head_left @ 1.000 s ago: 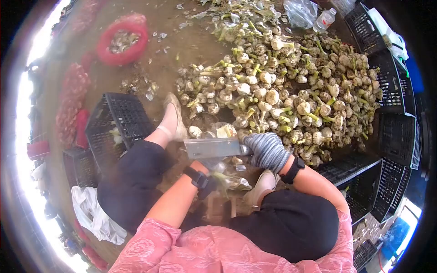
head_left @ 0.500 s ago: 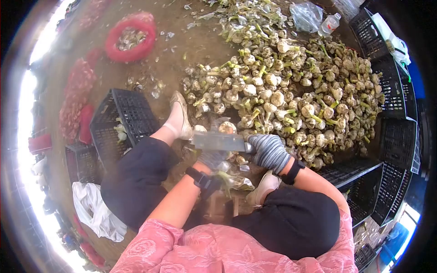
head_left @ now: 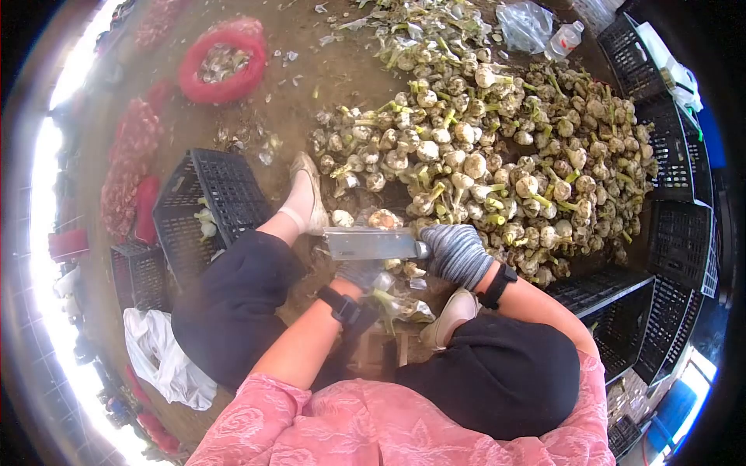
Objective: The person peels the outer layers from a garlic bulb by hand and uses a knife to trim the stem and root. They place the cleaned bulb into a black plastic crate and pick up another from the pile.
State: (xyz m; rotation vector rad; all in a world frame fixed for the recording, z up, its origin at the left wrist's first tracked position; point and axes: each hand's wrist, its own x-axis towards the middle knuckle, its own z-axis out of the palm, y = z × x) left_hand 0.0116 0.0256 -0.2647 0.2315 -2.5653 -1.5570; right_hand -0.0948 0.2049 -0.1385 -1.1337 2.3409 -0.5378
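Beside garlic pile (head_left: pixel 475 165), R hand (head_left: pixel 457 255) grips cleaver (head_left: pixel 371 244) nr L hand (head_left: pixel 360 273) (fingers hidden, can't tell), so slip cld cut it.

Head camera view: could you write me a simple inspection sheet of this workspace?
Surface: brown floor, littered with pale scraps.
Job's things: knife, blade pointing left; heap of garlic bulbs ahead.
Clutter: clear plastic bag and bottle beyond the heap; white bag at left.
Hands: gloved right hand grips the knife handle; left hand is partly hidden by the blade, its grip unclear.
Cables: none made out for certain.
Surroundings: black crates on both sides; red mesh sack at upper left.
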